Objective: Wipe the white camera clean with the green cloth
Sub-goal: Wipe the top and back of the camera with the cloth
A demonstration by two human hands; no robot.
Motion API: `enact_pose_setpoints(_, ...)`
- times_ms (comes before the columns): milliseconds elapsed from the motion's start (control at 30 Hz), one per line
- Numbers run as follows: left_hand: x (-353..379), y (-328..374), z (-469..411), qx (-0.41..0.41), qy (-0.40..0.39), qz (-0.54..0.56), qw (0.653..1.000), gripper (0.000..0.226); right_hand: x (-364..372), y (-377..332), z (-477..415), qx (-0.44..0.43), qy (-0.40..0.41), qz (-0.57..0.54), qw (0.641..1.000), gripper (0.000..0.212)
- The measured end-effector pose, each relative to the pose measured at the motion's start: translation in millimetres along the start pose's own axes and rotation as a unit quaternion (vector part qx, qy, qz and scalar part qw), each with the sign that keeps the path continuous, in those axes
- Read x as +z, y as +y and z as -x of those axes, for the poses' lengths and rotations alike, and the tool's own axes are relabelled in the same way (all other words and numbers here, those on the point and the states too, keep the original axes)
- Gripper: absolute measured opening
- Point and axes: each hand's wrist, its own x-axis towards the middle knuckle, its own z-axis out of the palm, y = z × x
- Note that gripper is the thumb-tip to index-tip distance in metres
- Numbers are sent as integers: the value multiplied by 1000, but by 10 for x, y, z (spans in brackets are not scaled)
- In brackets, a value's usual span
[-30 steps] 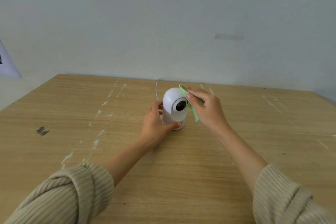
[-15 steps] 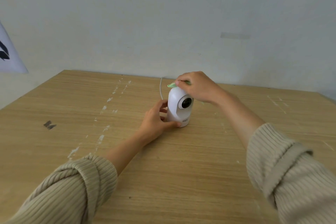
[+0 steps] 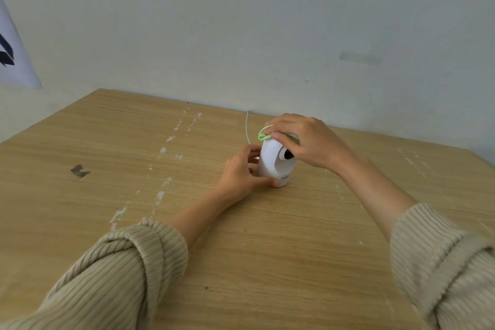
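Observation:
The white camera (image 3: 270, 161) stands upright on the wooden table (image 3: 241, 249), its dark lens facing right and partly hidden by my fingers. My left hand (image 3: 241, 171) grips its base from the left side. My right hand (image 3: 305, 139) lies over the camera's top and presses the green cloth (image 3: 263, 134) onto the dome. Only a folded edge of the cloth shows under the fingers.
A thin white cable (image 3: 247, 128) runs from behind the camera toward the wall (image 3: 241, 35). White scuff marks (image 3: 163, 169) and a dark stain (image 3: 79, 171) mark the tabletop on the left. A white sheet (image 3: 13, 61) hangs at the far left.
My right hand has moved with the cloth from the camera's right side up onto its top. The left hand has kept its hold on the base. The view has shifted slightly.

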Motion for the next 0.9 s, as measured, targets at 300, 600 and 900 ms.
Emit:
enact_pose_setpoints(300, -83, -15, -139, 32, -62, -46, 997, 73, 66, -37, 78, 4, 63, 40, 997, 25)
enact_pose_setpoints(600, -85, -64, -147, 40, -63, -39, 996, 67, 216, -102, 56, -87, 15, 189, 978, 33)
enact_pose_setpoints(900, -92, -67, -141, 39, -62, -36, 997, 49, 191, -75, -4, -145, -36, 228, 962, 36)
